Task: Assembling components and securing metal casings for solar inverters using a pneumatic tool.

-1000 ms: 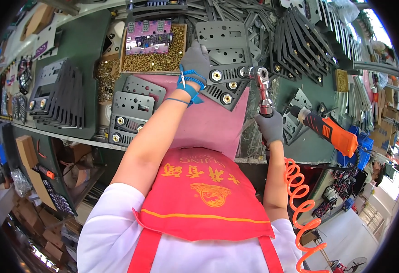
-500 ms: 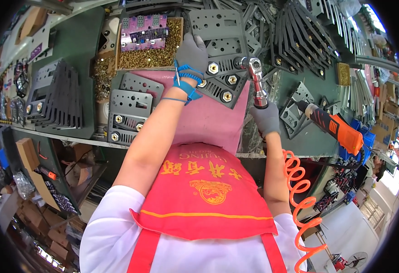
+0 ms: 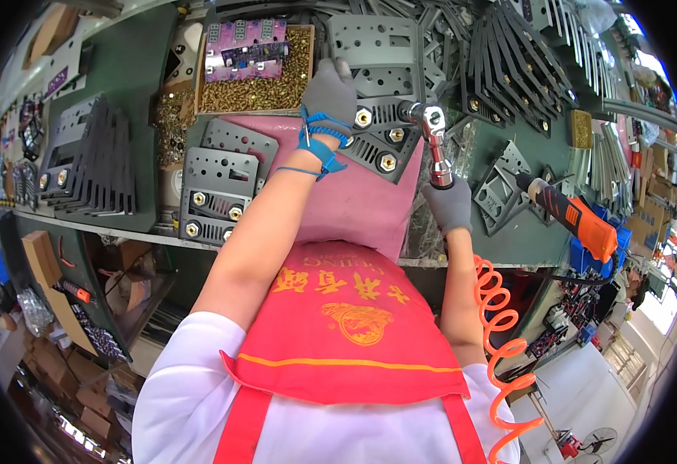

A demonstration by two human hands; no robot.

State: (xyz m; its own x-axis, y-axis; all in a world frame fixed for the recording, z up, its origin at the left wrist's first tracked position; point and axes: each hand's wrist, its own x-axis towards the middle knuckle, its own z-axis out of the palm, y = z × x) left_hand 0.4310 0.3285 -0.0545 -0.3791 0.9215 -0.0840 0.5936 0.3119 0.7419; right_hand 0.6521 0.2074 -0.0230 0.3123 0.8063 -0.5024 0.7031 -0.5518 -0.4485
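My left hand, in a grey glove with a blue wrist strap, grips the left edge of a grey metal bracket with holes and slots. Several brass nuts sit on the bracket's lower part. In my gloved right hand is the handle of a chrome ratchet wrench. The wrench's head and socket rest over the upper right nut position, hiding what is beneath. A pink pad lies under the bracket.
Left of the bracket, a box of small brass parts holds purple circuit boards. Other brackets with nuts lie nearer. Stacked brackets stand at the right, above an orange-and-black power tool. An orange coiled hose hangs by my right arm.
The whole view has shifted slightly. Both hands keep their grips, and the wrench stays at the same spot on the bracket with its handle barely moved.
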